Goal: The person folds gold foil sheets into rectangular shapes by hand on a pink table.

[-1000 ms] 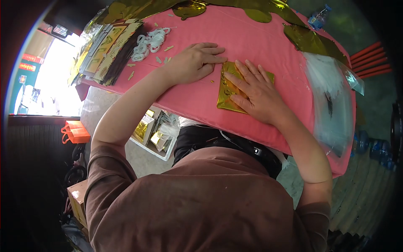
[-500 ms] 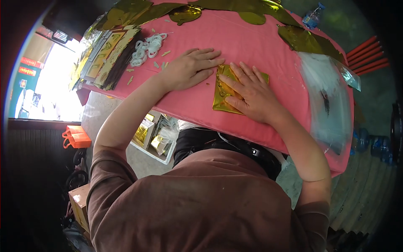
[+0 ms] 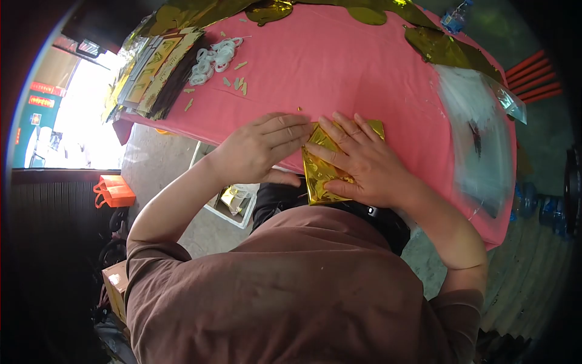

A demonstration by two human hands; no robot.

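Note:
A folded square of shiny gold foil lies at the front edge of the pink-covered table, its near part sticking out over my lap. My right hand rests flat on top of the foil, fingers spread and thumb on its near part. Beside it, my left hand is stretched out with the thumb apart, fingertips right at the foil's left edge. A tiny gold speck sits on the cloth just beyond the left fingers.
At left are a stack of printed cards, white elastic loops and several small clips. Gold foil balloons line the far edge. Clear plastic bags lie at right. A white bin stands below.
Both hands have come toward my body, and the gold foil has slid with the right hand from the tabletop to past the front edge.

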